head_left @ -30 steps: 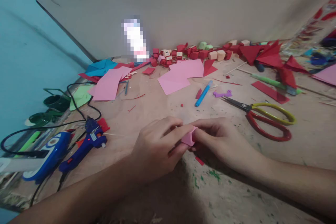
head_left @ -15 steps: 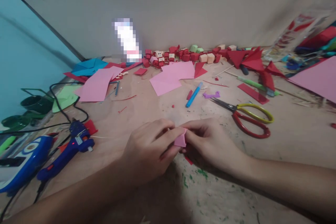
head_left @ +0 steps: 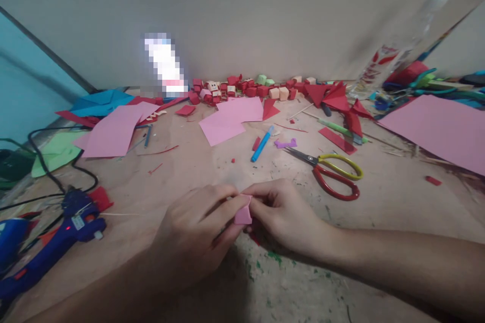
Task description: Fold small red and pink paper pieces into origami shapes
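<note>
A small folded pink paper piece (head_left: 243,214), box-like in shape, is held low over the middle of the table. My left hand (head_left: 199,224) grips it from the left, its fingers closed over the top and side. From the right, my right hand (head_left: 282,212) pinches the same piece between thumb and fingers. Its underside and far side are hidden by the fingers. Beyond my hands lie a blue marker (head_left: 262,144) and a purple paper scrap (head_left: 286,144). Scissors (head_left: 320,166) with one yellow and one red handle rest to the right.
A blue glue gun (head_left: 71,227) with a black cord lies at left. Pink paper sheets (head_left: 231,120) and small paper cubes (head_left: 251,91) line the back. A lit, blurred screen (head_left: 165,63) leans on the wall. A clear bottle (head_left: 394,55) and another pink sheet (head_left: 443,123) are at right.
The camera view has turned to the right, so everything appears shifted left. Both hands keep hold of the pink paper piece with almost the same grip.
</note>
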{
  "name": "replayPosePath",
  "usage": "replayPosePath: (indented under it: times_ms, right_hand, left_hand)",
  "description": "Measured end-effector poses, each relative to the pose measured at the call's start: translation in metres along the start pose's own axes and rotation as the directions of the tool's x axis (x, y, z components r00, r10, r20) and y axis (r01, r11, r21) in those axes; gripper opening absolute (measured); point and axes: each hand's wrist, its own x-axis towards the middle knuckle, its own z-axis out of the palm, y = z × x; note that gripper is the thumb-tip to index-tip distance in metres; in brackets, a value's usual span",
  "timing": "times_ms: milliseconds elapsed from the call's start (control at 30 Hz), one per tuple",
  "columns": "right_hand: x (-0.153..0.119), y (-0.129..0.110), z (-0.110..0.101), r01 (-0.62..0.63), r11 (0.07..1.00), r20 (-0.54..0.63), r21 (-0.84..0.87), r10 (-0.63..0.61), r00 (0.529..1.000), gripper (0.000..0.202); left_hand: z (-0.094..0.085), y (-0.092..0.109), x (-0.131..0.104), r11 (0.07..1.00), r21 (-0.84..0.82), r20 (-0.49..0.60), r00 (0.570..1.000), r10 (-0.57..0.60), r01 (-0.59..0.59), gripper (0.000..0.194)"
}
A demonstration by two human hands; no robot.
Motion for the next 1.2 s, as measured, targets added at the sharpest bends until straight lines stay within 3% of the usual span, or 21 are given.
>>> replayPosePath:
  times_ms: [1000, 1200]
  right_hand:
    - [0.0059, -0.0006, -0.0049, -0.048, 0.998, 0.071, 0.039, 0.045, 0.996, 0.018]
    - [0.0014, -0.0034, -0.0029, -0.034, 0.999, 0.006, 0.008, 0.034, 0.999, 0.022]
  left_hand:
    - [-0.0022, -0.0017, 0.0006, 0.998, -0.053, 0.007, 1.0, -0.018, 0.018, 0.021]
    - [-0.0017, -0.001, -0.0004, 0.999, -0.037, 0.024, 0.999, -0.032, 0.032, 0.021]
